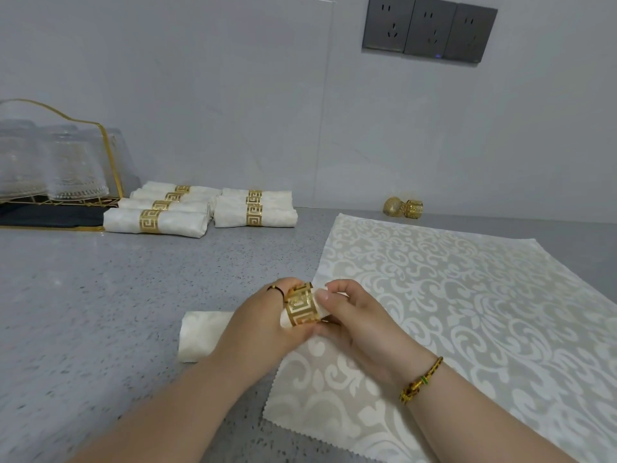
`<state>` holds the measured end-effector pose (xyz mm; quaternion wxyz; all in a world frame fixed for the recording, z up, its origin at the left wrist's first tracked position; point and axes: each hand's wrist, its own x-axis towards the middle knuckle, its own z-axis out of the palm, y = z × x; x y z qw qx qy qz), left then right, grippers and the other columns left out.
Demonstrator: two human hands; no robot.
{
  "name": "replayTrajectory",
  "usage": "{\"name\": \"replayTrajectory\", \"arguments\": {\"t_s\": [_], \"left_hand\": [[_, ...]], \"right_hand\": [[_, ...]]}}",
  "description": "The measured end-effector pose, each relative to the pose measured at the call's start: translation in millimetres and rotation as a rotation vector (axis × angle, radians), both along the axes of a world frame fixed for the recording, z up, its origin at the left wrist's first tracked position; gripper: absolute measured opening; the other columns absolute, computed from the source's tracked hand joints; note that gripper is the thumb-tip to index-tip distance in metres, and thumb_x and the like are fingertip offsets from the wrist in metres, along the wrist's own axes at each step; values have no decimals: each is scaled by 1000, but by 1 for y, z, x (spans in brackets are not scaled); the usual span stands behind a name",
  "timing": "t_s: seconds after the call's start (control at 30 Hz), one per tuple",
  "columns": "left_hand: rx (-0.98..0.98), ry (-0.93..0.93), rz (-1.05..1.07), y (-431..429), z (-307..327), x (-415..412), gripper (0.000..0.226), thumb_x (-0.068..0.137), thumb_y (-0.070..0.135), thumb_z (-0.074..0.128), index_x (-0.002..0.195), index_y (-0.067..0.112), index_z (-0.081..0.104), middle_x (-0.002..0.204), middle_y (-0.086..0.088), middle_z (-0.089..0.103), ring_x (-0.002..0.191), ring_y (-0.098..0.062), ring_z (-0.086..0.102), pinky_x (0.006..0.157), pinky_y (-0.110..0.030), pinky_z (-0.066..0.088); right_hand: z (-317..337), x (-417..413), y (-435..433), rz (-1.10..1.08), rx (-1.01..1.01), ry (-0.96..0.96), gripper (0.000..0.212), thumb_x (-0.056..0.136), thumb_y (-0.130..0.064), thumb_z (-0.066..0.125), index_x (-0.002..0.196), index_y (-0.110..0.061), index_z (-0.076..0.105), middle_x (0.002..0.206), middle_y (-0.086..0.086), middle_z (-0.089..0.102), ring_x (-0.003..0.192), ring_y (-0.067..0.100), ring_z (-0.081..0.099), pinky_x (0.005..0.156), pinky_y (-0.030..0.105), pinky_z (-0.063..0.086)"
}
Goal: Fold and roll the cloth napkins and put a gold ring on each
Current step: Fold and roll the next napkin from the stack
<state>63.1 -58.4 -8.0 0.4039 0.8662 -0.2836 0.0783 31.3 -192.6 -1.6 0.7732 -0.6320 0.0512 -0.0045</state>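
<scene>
**Rolled cream damask cloth napkin (200, 335), ring on its right end, lower centre**

The roll is laid on the grey speckled countertop (100, 312) and is gripped near its right end by the curled left hand (263, 325). A gold fretwork napkin ring (302, 309) is seated over that end and pinched between thumb and fingers of the right hand (360, 329). A flat cream damask napkin (450, 312) is spread under the hands, lower right. Ringed napkin rolls (153, 222) are grouped at middle left, beside a gold-wire glass rack (112, 162). Two spare gold rings (402, 207) are seen by the wall, right of centre.
</scene>
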Motion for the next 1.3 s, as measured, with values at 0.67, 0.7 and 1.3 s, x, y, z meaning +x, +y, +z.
{"name": "replayTrajectory", "arguments": {"t_s": [0.67,0.7,1.3], "left_hand": [[232,-85,50,7,2,4,33,70,45,69,96,28,57,79,9,61,74,-4,53,62,-17,39],[223,-78,36,7,2,4,32,70,44,70,95,28,58,78,9,60,73,-4,53,60,-17,38],[348,-170,40,15,12,8,32,71,50,66,98,38,55,81,15,58,78,-5,52,61,-14,35]], "right_hand": [[13,-5,-9,47,-397,75,8,89,-19,56,85,-15,51,63,3,55,52,16,53,54,21,46],[12,-6,-9,74,-422,94,9,89,-20,55,83,-15,51,59,4,56,48,14,51,49,19,44],[27,-4,-45,-29,-371,54,22,85,5,50,66,-5,51,59,7,47,36,4,45,42,15,42]]}}
